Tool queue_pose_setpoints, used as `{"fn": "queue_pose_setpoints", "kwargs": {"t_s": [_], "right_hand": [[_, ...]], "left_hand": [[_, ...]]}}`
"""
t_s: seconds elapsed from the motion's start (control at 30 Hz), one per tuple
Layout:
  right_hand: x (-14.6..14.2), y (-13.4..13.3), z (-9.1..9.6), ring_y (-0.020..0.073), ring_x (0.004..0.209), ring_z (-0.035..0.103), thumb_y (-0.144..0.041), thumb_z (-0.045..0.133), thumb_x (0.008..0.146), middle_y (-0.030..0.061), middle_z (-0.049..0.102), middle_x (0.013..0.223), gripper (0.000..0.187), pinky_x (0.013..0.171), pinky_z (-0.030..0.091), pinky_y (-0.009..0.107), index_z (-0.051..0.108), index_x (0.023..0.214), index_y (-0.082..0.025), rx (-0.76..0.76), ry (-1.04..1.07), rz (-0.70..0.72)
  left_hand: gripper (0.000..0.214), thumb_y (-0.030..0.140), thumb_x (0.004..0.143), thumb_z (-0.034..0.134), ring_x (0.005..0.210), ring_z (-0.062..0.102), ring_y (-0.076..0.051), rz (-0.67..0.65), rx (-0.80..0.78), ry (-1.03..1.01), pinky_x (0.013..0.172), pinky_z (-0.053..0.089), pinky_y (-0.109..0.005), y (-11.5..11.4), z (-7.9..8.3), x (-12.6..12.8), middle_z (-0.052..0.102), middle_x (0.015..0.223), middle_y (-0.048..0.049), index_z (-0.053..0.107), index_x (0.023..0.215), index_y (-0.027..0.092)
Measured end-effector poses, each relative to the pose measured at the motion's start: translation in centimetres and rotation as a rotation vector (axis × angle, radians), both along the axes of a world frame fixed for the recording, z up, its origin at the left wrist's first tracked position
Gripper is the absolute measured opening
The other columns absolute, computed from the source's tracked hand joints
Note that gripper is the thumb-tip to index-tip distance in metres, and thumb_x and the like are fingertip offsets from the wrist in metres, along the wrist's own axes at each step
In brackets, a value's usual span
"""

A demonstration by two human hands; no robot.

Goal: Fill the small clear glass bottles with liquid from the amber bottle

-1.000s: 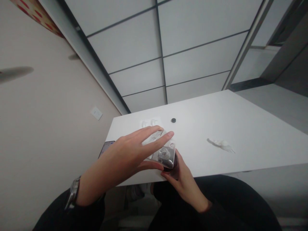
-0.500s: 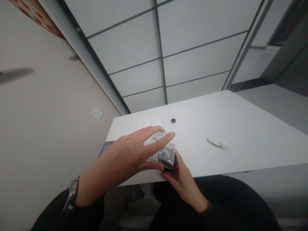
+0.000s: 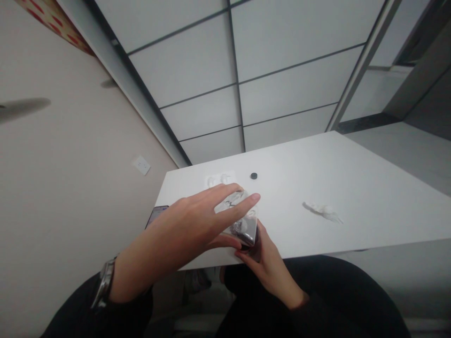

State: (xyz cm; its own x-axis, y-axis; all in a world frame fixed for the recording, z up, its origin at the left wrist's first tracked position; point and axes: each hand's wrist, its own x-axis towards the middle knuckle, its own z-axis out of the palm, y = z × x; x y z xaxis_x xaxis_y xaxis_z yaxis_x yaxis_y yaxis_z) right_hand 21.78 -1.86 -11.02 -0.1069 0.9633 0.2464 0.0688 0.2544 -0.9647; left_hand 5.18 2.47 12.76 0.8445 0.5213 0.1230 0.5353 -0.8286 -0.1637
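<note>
Tight on the left, a wide lane on the right!
Down by the near edge of the table (image 3: pixel 373 192) it's a squeeze: the left hand (image 3: pixel 197 213) and right hand (image 3: pixel 268 265) crowd together, a clear plastic pack (image 3: pixel 249 230) plugging the gap. Left, the phone (image 3: pixel 156 215) and wall (image 3: pixel 88 178) pinch the passage beside the forearm; beyond the fingers, a clear tray (image 3: pixel 220 179) and small black disc (image 3: pixel 254 176) sit in the way. But swing right: there's room between disc and crumpled white scrap (image 3: pixel 323 211), and more past the scrap!
</note>
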Motion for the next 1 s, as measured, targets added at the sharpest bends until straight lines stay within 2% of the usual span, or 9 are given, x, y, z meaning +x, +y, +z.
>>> {"fn": "queue_pose_setpoints", "kwargs": {"t_s": [0.2,0.53,1.0], "right_hand": [[0.1,0.0,0.5,0.0342,0.139,0.057,-0.033,0.073,0.092,0.0133,0.056,0.153,0.075,0.116,0.047,0.059,0.034,0.156,-0.031,-0.020,0.014,0.025],[0.1,0.1,0.3,0.0341,0.140,0.056,-0.033,0.074,0.092,0.0139,0.054,0.154,0.076,0.116,0.047,0.058,0.034,0.156,-0.030,-0.031,0.024,0.035],[0.0,0.1,0.2,0.0340,0.138,0.058,-0.030,0.076,0.090,0.0137,0.057,0.152,0.077,0.115,0.049,0.056,0.036,0.156,-0.029,-0.029,0.037,0.016]], "left_hand": [[0.084,0.036,0.083,0.088,0.126,0.070,-0.036,-0.002,0.004,0.014,0.092,0.067,-0.046,0.0,0.1,0.2,0.065,0.144,-0.0196,0.042,0.151,0.020],[0.081,0.036,0.084,0.089,0.125,0.070,-0.033,0.020,0.010,0.071,0.091,0.067,-0.041,-0.2,0.6,0.9,0.066,0.143,-0.0176,0.046,0.151,0.021],[0.090,0.036,0.081,0.092,0.124,0.070,-0.033,0.046,0.011,0.185,0.087,0.066,-0.039,-0.1,1.1,1.8,0.064,0.146,-0.0168,0.042,0.155,0.022]]}}
